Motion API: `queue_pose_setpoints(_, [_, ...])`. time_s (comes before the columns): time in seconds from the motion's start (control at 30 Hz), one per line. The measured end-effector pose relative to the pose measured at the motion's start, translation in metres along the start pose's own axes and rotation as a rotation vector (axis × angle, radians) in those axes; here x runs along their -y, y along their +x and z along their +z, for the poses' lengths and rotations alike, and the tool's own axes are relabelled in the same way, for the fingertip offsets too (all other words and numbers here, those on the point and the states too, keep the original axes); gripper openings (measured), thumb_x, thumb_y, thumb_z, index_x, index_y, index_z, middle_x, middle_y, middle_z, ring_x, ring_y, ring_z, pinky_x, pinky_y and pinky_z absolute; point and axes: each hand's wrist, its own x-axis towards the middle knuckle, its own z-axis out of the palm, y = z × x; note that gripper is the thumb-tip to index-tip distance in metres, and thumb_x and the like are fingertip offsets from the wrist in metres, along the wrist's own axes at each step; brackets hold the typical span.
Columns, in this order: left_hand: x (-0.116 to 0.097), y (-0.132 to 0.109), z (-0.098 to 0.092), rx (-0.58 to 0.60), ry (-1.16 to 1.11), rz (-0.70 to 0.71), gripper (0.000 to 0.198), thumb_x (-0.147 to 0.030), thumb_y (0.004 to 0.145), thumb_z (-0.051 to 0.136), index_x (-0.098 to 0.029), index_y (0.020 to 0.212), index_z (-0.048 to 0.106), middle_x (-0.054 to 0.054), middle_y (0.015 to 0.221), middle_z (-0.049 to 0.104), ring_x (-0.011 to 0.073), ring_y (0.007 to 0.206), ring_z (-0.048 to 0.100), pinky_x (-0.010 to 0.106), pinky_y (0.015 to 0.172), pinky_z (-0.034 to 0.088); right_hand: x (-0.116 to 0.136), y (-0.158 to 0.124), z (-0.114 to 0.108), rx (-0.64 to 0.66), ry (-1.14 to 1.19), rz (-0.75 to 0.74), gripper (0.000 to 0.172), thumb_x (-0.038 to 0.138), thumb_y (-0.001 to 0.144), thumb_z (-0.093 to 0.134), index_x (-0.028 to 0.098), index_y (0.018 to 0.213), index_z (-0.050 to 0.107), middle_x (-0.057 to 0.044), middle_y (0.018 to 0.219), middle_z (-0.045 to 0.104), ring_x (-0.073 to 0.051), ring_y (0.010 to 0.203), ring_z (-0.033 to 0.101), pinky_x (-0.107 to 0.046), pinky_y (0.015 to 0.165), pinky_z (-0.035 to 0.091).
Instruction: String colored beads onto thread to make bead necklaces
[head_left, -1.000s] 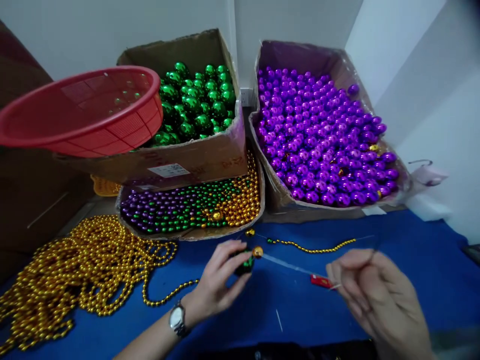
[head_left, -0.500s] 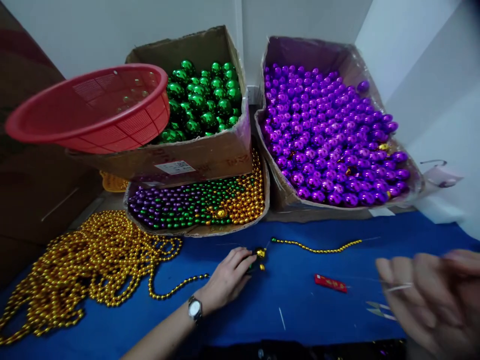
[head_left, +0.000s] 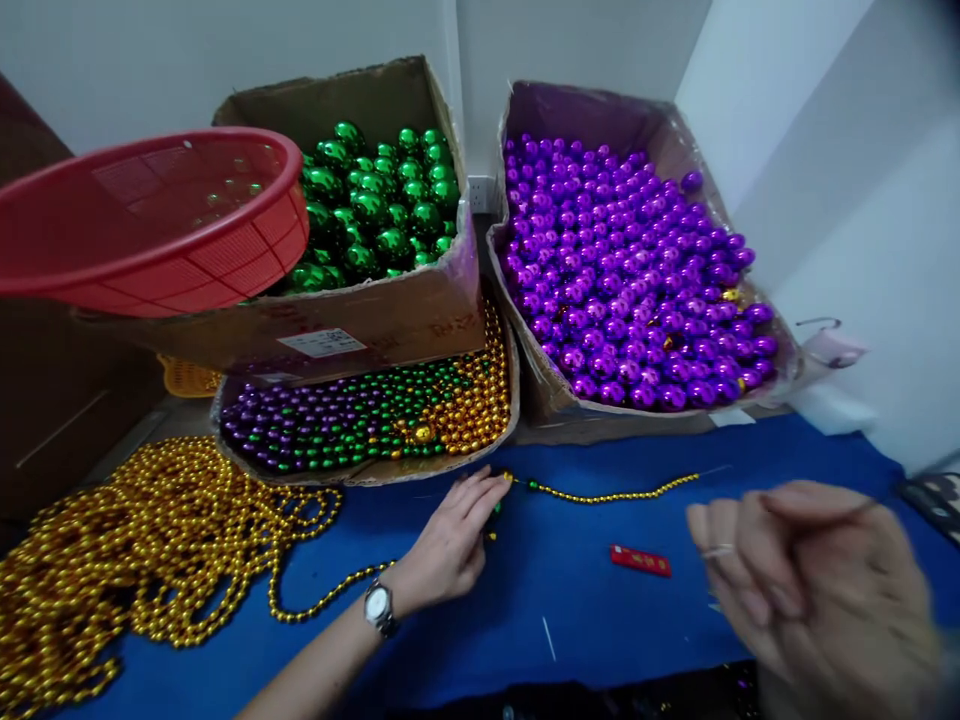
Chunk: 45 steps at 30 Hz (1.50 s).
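Observation:
My left hand (head_left: 450,540), with a watch (head_left: 379,605) on its wrist, rests low over the blue cloth with its fingers together, pinching at a gold bead (head_left: 508,478). Green and gold bits peek out beneath those fingers, mostly hidden. Just to the right, a short string of small gold beads (head_left: 600,498) with a green bead (head_left: 532,485) at its near end lies on the cloth. My right hand (head_left: 810,590) is raised at the right, close to the camera and slightly blurred. Its fingers are curled closed, and whatever they hold cannot be made out.
A heap of gold bead strands (head_left: 172,540) covers the left. Behind stand a box of green balls (head_left: 322,330) with a red basket (head_left: 217,260) on it, a tray of small beads (head_left: 360,425), and a box of purple balls (head_left: 630,270). A red packet (head_left: 640,560) lies on the blue cloth (head_left: 585,610).
The view has turned slightly right. My left hand has moved up beside the short bead string, with the gold bead at its fingertips. My right hand stays closed and raised, now covering the scissors-like tool.

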Motion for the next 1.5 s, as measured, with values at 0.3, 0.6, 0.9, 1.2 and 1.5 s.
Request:
queue_pose_setpoints(0.3, [-0.029, 0.02, 0.0, -0.071, -0.322, -0.134, 0.039, -0.014, 0.088, 0.044, -0.023, 0.125, 0.05, 0.007, 0.127, 0.056, 0.0202, 0.119, 0.049, 0.041, 0.103, 0.04, -0.023, 0.011, 0.029, 0.048, 0.01, -0.017, 0.017, 0.03, 0.093, 0.048, 0.022, 0.093, 0.062, 0.009, 0.046, 0.035, -0.006, 0.038, 0.033, -0.02, 0.04, 0.029])
queue_pose_setpoints(0.6, [-0.044, 0.058, 0.005, -0.04, -0.677, -0.308, 0.032, -0.033, 0.092, 0.041, -0.022, 0.118, 0.057, 0.005, 0.109, 0.065, 0.0187, 0.098, 0.059, 0.032, 0.087, 0.046, -0.033, 0.024, 0.034, 0.08, 0.01, 0.037, 0.019, 0.031, 0.095, 0.045, 0.02, 0.097, 0.061, 0.008, 0.049, 0.036, -0.005, 0.042, 0.034, -0.021, 0.043, 0.029])
queue_pose_setpoints(0.9, [-0.019, 0.077, 0.025, 0.44, -1.114, -0.414, 0.04, -0.044, 0.09, 0.044, -0.017, 0.116, 0.058, 0.01, 0.116, 0.06, 0.0114, 0.07, 0.064, 0.028, 0.073, 0.046, -0.04, 0.034, 0.036, 0.109, 0.005, 0.051, 0.018, 0.031, 0.094, 0.048, 0.019, 0.098, 0.06, 0.008, 0.05, 0.036, -0.004, 0.042, 0.034, -0.021, 0.043, 0.029])
queue_pose_setpoints(1.2, [-0.013, 0.071, 0.029, 0.537, -1.14, -0.262, 0.041, -0.041, 0.084, 0.056, -0.02, 0.119, 0.057, 0.011, 0.107, 0.063, 0.009, 0.065, 0.061, 0.028, 0.072, 0.049, -0.045, 0.036, 0.035, 0.114, -0.028, 0.064, 0.02, 0.032, 0.095, 0.046, 0.019, 0.101, 0.06, 0.008, 0.051, 0.036, -0.004, 0.044, 0.034, -0.02, 0.043, 0.029])
queue_pose_setpoints(1.5, [-0.02, 0.066, 0.025, 0.476, -0.867, -0.2, 0.038, -0.043, 0.086, 0.052, -0.01, 0.095, 0.068, 0.008, 0.088, 0.07, 0.0139, 0.07, 0.063, 0.024, 0.066, 0.05, -0.046, 0.034, 0.035, 0.106, -0.077, 0.072, 0.021, 0.034, 0.094, 0.047, 0.019, 0.1, 0.06, 0.008, 0.052, 0.037, -0.004, 0.044, 0.036, -0.019, 0.043, 0.03])
